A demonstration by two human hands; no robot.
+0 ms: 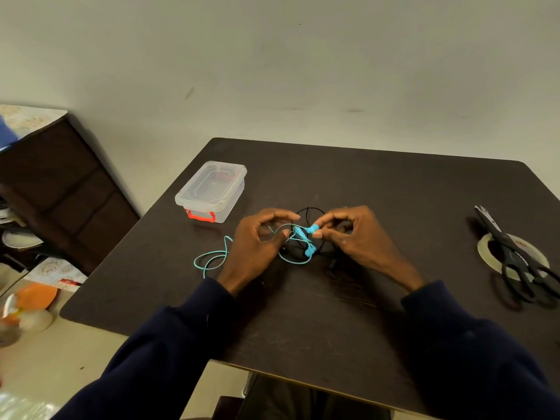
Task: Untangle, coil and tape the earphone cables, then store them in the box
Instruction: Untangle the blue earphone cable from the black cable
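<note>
Blue cable (298,233) knotted with black cable (309,209), mid-worktop (394,192). Right hand (354,234) grip pinches blue earbud (313,228). Left hand (260,241) grip pinches the blue cable just left of it. Loose tail trails leftward, nearer left hand.

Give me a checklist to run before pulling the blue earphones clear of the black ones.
1. Right hand pinches blue earbud: ok.
2. Left hand pinches blue cable: ok.
3. Blue cable clear of black cable: not ok, they cross between the hands.
4. Where the tangle locks: cannot tell, the hands hide it.
5. Box open for storing: not ok, lid on.
6. Scissors and tape roll at hand: ok, scissors lie across the roll on the right.
</note>
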